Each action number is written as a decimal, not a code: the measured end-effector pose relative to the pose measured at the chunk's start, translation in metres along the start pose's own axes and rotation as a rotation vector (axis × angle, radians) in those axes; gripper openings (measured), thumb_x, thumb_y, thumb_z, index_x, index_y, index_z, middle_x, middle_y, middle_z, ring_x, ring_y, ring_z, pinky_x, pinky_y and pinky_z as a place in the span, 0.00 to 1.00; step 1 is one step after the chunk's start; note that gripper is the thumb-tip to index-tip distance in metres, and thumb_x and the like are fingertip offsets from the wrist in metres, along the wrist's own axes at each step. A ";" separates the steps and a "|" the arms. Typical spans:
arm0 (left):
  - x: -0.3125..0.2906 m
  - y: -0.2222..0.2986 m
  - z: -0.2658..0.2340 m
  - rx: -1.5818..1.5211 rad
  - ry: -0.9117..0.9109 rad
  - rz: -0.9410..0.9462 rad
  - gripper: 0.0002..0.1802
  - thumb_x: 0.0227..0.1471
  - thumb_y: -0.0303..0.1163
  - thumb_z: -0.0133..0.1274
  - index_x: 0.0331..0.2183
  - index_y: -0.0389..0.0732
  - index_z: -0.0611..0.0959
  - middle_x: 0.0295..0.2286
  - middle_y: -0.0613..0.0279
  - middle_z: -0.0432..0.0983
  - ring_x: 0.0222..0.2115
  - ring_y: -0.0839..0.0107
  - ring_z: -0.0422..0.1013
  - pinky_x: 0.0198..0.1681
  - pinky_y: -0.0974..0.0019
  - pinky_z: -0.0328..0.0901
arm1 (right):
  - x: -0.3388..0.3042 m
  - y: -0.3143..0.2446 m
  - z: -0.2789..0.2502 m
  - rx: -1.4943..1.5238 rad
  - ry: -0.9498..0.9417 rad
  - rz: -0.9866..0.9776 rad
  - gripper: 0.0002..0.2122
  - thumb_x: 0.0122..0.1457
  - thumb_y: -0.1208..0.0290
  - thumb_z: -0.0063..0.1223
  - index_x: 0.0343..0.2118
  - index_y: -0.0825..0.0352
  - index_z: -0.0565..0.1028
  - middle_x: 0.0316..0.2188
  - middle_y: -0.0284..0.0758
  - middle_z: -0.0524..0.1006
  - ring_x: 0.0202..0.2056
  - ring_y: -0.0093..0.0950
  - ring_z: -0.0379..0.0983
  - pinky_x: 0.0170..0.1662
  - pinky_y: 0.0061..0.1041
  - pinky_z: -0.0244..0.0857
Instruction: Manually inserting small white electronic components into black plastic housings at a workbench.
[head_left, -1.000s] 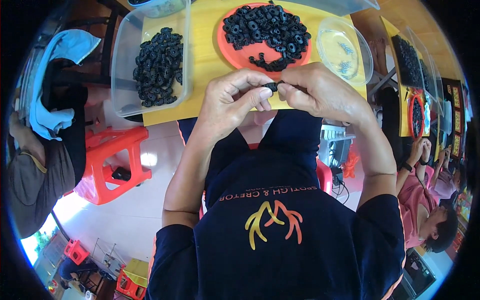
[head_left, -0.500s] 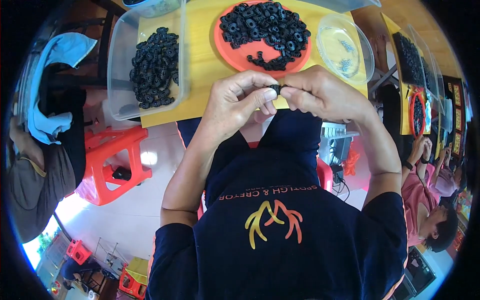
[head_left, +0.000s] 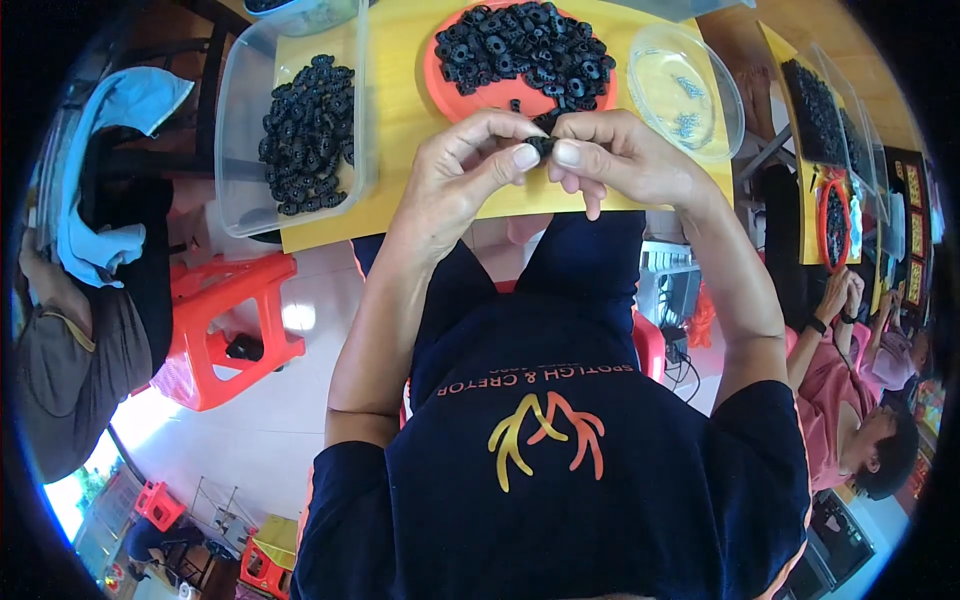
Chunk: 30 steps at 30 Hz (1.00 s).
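Between the thumbs and fingertips of both hands I hold one small black plastic part [head_left: 541, 146]; its details are mostly covered. My left hand [head_left: 470, 165] pinches it from the left, and my right hand [head_left: 620, 160] grips it from the right with the thumb on top. Just beyond my hands lies a round red-orange tray [head_left: 437, 90], with a heap of black plastic parts [head_left: 525, 50] on it. A clear rectangular box [head_left: 232, 180] at the left contains more black parts [head_left: 308, 135]. Small silvery pins or screws [head_left: 688, 88] lie in a clear round dish [head_left: 655, 55] at the right.
Everything sits on a yellow table [head_left: 400, 120]. Left of me stands a red plastic stool [head_left: 235, 330], near a person in a grey top [head_left: 75, 380]. On the right, a person in pink [head_left: 835, 400] sits by another table with a red tray [head_left: 834, 225].
Both hands have moved slightly up and left, farther over the tray, still with the black part between them. My right thumb and fingers have shifted their grip, and its lower fingers now show.
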<state>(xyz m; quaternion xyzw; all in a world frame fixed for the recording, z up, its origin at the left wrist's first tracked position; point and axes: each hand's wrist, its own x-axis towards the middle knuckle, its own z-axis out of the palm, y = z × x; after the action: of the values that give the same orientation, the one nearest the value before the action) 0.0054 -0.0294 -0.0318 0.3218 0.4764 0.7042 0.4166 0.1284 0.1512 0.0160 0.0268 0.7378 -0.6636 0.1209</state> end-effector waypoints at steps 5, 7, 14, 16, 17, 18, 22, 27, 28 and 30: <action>0.002 -0.001 -0.004 0.056 -0.034 0.086 0.10 0.55 0.30 0.57 0.38 0.36 0.81 0.46 0.56 0.72 0.47 0.71 0.69 0.53 0.66 0.63 | -0.007 0.009 0.012 0.240 0.207 0.022 0.23 0.64 0.48 0.45 0.36 0.69 0.75 0.22 0.29 0.70 0.20 0.16 0.66 0.23 0.19 0.70; 0.001 0.000 0.000 0.029 -0.052 0.085 0.10 0.55 0.30 0.57 0.38 0.36 0.81 0.47 0.55 0.71 0.49 0.70 0.68 0.54 0.64 0.62 | -0.006 0.019 0.016 0.325 0.189 0.031 0.23 0.64 0.48 0.45 0.35 0.69 0.76 0.20 0.28 0.68 0.18 0.16 0.65 0.23 0.19 0.70; -0.005 0.009 0.008 0.178 -0.065 0.163 0.11 0.54 0.30 0.58 0.39 0.35 0.81 0.45 0.53 0.73 0.43 0.69 0.72 0.47 0.66 0.67 | -0.007 0.021 0.034 0.679 0.161 0.089 0.18 0.64 0.51 0.48 0.35 0.65 0.75 0.14 0.23 0.61 0.15 0.16 0.61 0.22 0.22 0.68; -0.008 0.018 0.012 0.541 -0.064 0.340 0.13 0.51 0.28 0.60 0.39 0.35 0.80 0.43 0.53 0.74 0.40 0.68 0.74 0.41 0.67 0.69 | -0.008 0.021 0.039 0.840 0.133 0.089 0.12 0.64 0.56 0.50 0.34 0.61 0.73 0.16 0.22 0.63 0.15 0.14 0.57 0.21 0.17 0.62; -0.009 0.017 0.015 0.590 -0.025 0.408 0.15 0.48 0.27 0.62 0.39 0.36 0.81 0.39 0.55 0.76 0.38 0.64 0.75 0.38 0.65 0.70 | -0.008 0.020 0.042 0.838 0.132 0.087 0.12 0.64 0.56 0.50 0.34 0.61 0.73 0.16 0.22 0.63 0.15 0.14 0.57 0.21 0.17 0.62; -0.011 0.018 0.016 0.591 -0.025 0.410 0.15 0.48 0.27 0.62 0.39 0.36 0.81 0.39 0.55 0.76 0.38 0.64 0.75 0.38 0.65 0.70 | -0.009 0.020 0.045 0.922 0.128 0.100 0.11 0.64 0.58 0.51 0.34 0.61 0.73 0.18 0.22 0.63 0.16 0.12 0.55 0.21 0.15 0.58; -0.017 0.024 0.020 0.719 -0.001 0.480 0.15 0.47 0.27 0.62 0.39 0.36 0.81 0.36 0.56 0.76 0.34 0.58 0.76 0.37 0.62 0.71 | -0.011 0.030 0.052 1.066 0.079 0.058 0.08 0.63 0.61 0.53 0.37 0.61 0.73 0.22 0.21 0.64 0.18 0.09 0.51 0.19 0.10 0.49; -0.025 0.026 0.023 0.831 -0.002 0.477 0.15 0.47 0.25 0.61 0.39 0.35 0.80 0.36 0.55 0.77 0.33 0.57 0.77 0.35 0.61 0.71 | -0.012 0.024 0.064 1.084 0.131 0.061 0.08 0.62 0.63 0.55 0.36 0.61 0.73 0.21 0.20 0.63 0.17 0.09 0.50 0.19 0.10 0.46; -0.025 0.026 0.024 0.853 0.002 0.487 0.15 0.46 0.24 0.61 0.39 0.35 0.80 0.36 0.55 0.77 0.33 0.57 0.77 0.35 0.61 0.71 | -0.013 0.026 0.066 1.092 0.132 0.054 0.07 0.62 0.64 0.56 0.37 0.61 0.73 0.20 0.19 0.63 0.16 0.09 0.50 0.19 0.10 0.46; -0.025 0.026 0.025 0.845 -0.007 0.498 0.14 0.46 0.24 0.60 0.38 0.34 0.80 0.36 0.54 0.77 0.34 0.57 0.77 0.35 0.61 0.71 | -0.012 0.023 0.069 1.071 0.165 0.067 0.07 0.61 0.66 0.56 0.38 0.61 0.73 0.19 0.18 0.62 0.16 0.09 0.50 0.19 0.10 0.46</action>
<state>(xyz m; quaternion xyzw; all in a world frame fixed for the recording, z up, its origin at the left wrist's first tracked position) 0.0303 -0.0472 -0.0002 0.5693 0.6275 0.5265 0.0702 0.1551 0.0870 -0.0103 0.1600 0.3023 -0.9382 0.0533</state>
